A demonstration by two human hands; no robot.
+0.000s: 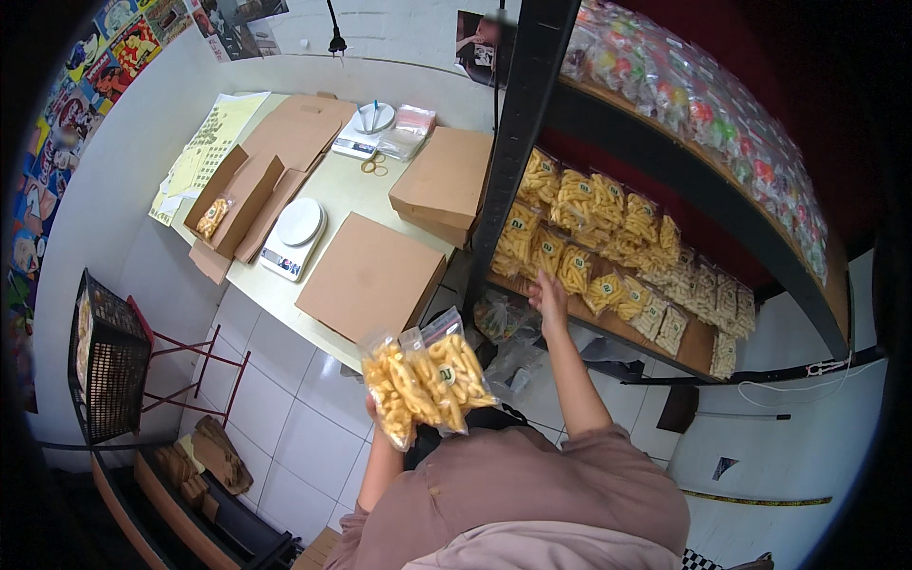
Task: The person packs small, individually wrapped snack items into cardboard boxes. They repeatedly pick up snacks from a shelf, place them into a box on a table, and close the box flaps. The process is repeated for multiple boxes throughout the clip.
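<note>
My left hand [371, 407], mostly hidden behind the packs, is closed on several clear zip bags of yellow puffed snack sticks [423, 380]. These bags are fanned out in front of my body, above the floor. Stretched out to the shelf, my right hand [548, 302] has its fingers pointing at the front row of snack bags [575, 270]. It looks open, with the fingertips close to a bag or touching it; no bag is lifted in it. More yellow bags stand behind in rows, and paler snack bags [672, 329] continue to the right.
An upper shelf holds clear bags of colourful sweets [700, 114]. On the table are a closed cardboard box [370, 271], another box [445, 176], two white scales [293, 249], scissors [375, 165] and an open carton [233, 204]. A black basket [112, 356] sits at left.
</note>
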